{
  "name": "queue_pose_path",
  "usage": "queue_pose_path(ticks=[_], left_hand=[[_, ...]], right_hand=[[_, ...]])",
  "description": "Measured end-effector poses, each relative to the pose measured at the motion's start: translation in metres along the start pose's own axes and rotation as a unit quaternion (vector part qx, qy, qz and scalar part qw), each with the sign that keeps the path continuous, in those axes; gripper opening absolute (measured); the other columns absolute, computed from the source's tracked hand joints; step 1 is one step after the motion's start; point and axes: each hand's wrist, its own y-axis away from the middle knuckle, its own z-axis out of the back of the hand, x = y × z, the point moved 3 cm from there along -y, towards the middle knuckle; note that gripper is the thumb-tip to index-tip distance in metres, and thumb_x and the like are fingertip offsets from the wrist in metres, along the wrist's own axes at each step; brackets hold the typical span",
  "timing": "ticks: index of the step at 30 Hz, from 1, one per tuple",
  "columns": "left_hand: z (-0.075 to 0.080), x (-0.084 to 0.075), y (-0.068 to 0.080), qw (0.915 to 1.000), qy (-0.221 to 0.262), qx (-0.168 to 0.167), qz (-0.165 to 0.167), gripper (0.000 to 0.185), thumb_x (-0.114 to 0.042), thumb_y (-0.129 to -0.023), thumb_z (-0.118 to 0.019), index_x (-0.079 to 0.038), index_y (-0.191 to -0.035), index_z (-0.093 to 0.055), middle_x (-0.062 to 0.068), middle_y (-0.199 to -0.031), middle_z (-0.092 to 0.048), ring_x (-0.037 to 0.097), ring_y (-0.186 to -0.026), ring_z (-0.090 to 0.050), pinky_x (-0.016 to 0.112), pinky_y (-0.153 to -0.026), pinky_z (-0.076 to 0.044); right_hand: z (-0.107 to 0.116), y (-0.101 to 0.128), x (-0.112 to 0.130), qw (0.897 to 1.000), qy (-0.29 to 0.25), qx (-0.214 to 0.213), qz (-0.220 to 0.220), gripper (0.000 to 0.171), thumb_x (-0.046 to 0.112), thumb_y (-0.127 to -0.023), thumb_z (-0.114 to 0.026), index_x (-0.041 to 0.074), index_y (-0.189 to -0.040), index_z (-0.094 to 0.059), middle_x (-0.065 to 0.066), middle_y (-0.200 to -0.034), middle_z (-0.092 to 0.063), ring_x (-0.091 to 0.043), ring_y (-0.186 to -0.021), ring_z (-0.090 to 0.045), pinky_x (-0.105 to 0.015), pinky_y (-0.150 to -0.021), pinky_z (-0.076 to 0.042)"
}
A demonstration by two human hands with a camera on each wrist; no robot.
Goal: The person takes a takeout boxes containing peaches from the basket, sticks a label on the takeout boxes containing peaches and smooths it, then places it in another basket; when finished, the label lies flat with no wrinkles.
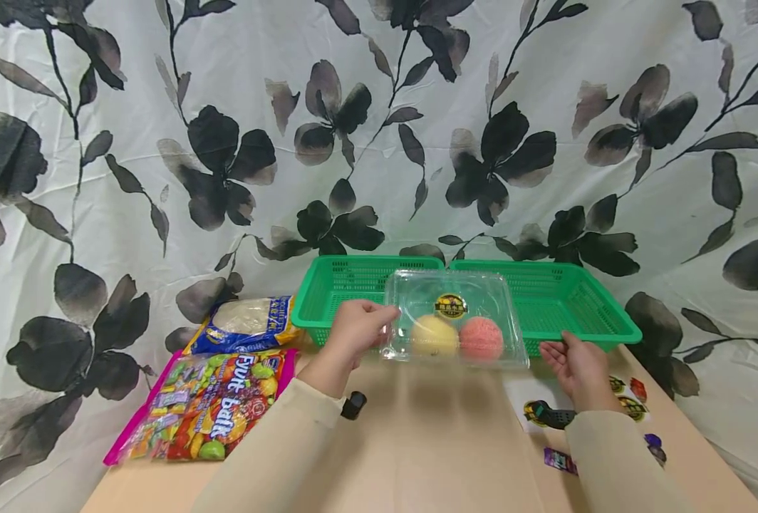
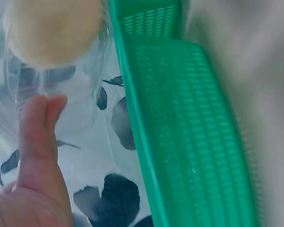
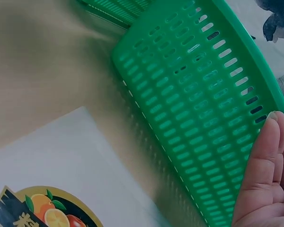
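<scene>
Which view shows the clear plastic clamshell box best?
The head view: the whole clear clamshell box shows, gripped by the left hand, with a yellow ball and a pink ball inside. The left wrist view shows only a blurred corner with the yellow ball. The right wrist view shows none of it.

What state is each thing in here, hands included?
clear clamshell box: closed, held off the table, two balls inside
left hand: grips the box's left edge
right hand: open, holds nothing
left green basket: upright on table
right green basket: upright
candy bag: lying flat
</scene>
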Motion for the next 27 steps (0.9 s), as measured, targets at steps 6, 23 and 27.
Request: queue_pose_path(ticks=[6,23,27], left_hand=[[-0.031,-0.025,-0.026,0.9993,0.007,-0.036,0.004,0.027,-0.036,-0.084,-0.076,-0.013,-0.076,-0.064,-0.001,-0.083,-0.066,0.012,-0.064,-0.067,0.032,-0.067,-0.055],[-0.101,-0.051,-0.070,0.9838,-0.138,-0.109,-0.034,0.037,-0.048,-0.080,-0.080,-0.014,-0.074,-0.068,0.003,-0.083,-0.067,0.019,-0.070,-0.058,0.033,-0.061,-0.051],[-0.116,-0.055,-0.075,0.9811,-0.156,-0.110,-0.033,0.042,-0.050,-0.080,-0.081,-0.009,-0.082,-0.070,0.006,-0.090,-0.070,0.020,-0.072,-0.059,0.035,-0.062,-0.052]], right_hand=[[0.003,0.001,0.000,1.000,0.009,-0.007,0.015,0.026,0.032,-0.109,-0.046,0.009,-0.121,-0.046,-0.003,-0.079,-0.073,-0.011,-0.077,-0.074,-0.024,-0.079,-0.061],[0.001,0.005,-0.003,0.999,0.026,-0.007,0.025,0.030,0.032,-0.109,-0.046,0.007,-0.125,-0.046,-0.002,-0.080,-0.073,-0.011,-0.077,-0.073,-0.024,-0.079,-0.061],[0.001,0.006,-0.003,0.999,0.030,-0.005,0.022,0.029,0.032,-0.109,-0.045,0.006,-0.122,-0.047,-0.002,-0.080,-0.072,-0.011,-0.078,-0.073,-0.024,-0.082,-0.061]])
